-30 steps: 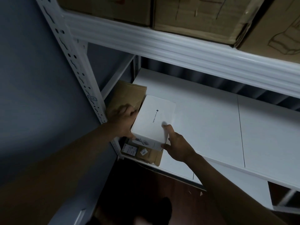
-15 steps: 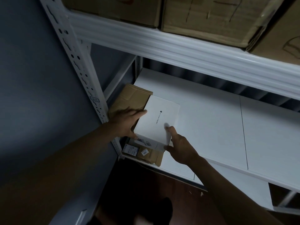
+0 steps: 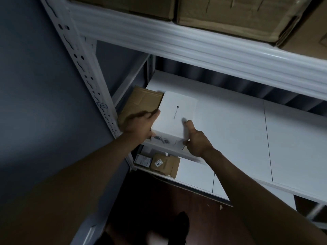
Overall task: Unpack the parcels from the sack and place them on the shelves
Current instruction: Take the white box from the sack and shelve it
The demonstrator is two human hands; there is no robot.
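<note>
A white box with a small dark logo lies at the left end of the white shelf board, beside a brown cardboard parcel. My left hand grips the box's left near corner, fingers along its side. My right hand holds the near right corner, thumb pressed flat on the lid. On the lower shelf board sits a small brown parcel with white labels. The sack is out of view.
Large cardboard cartons fill the shelf above. A perforated white upright and a grey wall close off the left. The white shelf board stretches right of the box. Dark wooden floor lies below.
Both hands have slid the white box farther back onto the shelf, next to the brown parcel. The small labelled parcel on the lower shelf now shows fully.
</note>
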